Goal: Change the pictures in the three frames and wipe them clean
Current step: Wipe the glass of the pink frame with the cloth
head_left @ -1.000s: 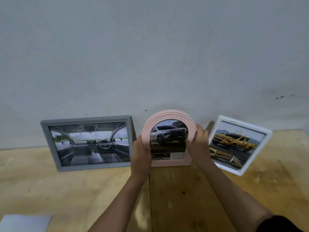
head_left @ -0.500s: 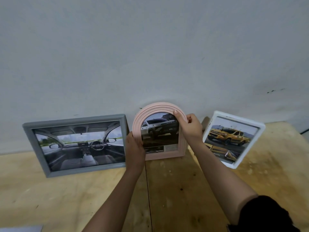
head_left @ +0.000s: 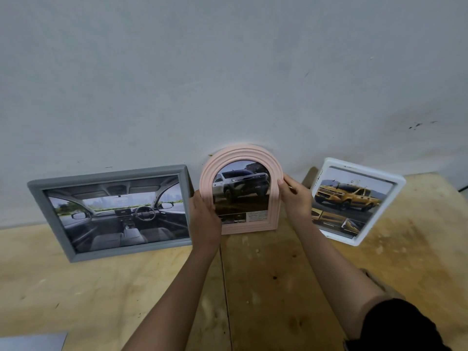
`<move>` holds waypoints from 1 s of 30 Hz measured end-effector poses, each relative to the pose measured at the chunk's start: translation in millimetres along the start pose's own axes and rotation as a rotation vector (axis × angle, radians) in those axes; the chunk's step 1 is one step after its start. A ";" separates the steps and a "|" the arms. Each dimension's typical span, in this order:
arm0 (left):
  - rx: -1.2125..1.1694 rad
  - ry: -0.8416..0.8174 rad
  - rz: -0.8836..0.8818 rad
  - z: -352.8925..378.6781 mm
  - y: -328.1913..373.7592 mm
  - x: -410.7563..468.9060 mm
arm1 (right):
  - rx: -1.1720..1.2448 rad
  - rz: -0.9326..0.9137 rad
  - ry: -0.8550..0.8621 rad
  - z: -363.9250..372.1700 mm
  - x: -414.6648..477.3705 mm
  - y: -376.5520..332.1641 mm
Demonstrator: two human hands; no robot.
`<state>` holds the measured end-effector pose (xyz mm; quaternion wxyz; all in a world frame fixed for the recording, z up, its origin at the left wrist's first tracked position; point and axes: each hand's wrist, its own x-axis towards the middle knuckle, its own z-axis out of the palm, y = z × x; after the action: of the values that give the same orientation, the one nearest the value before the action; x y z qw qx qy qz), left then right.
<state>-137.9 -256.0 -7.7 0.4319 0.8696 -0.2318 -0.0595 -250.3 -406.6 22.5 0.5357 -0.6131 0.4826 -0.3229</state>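
Three frames lean against the grey wall on a wooden table (head_left: 278, 287). In the middle stands a pink arched frame (head_left: 274, 198) with a picture of a white truck. My left hand (head_left: 205, 219) grips its lower left edge, thumb on the front. My right hand (head_left: 295, 198) holds its right edge, fingers curled round it. To the left is a grey rectangular frame (head_left: 50, 216) showing a car interior. On the right a white frame (head_left: 379, 219) with a yellow truck picture stands tilted.
The corner of a grey sheet (head_left: 33, 342) lies at the table's front left edge. A seam runs down the tabletop below the pink frame. The plain wall (head_left: 228, 72) rises right behind the frames.
My right hand slid from the pink frame's upper right arch down to its right side. The frame stands slightly more upright, and the view shifted a little.
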 end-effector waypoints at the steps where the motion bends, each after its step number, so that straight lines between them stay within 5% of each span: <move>1: 0.000 0.003 0.005 0.5 -0.7 -0.5 | 0.013 -0.009 0.002 -0.7 -3.9 5.2; 15: 0.020 0.025 0.074 2.4 -6.2 -1.8 | -0.007 -0.011 0.076 -1.4 -16.8 25.7; 22: 0.030 0.062 0.150 5.6 -9.6 -1.2 | -0.278 -0.159 0.072 0.4 -19.7 21.9; 30: 0.008 0.088 0.012 -4.3 25.3 15.0 | -0.301 -0.260 0.008 -7.8 -19.9 10.8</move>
<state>-132.3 -272.9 16.1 0.4385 0.8717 -0.2182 -0.0179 -266.6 -390.3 16.1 0.3896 -0.7422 0.4443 -0.3161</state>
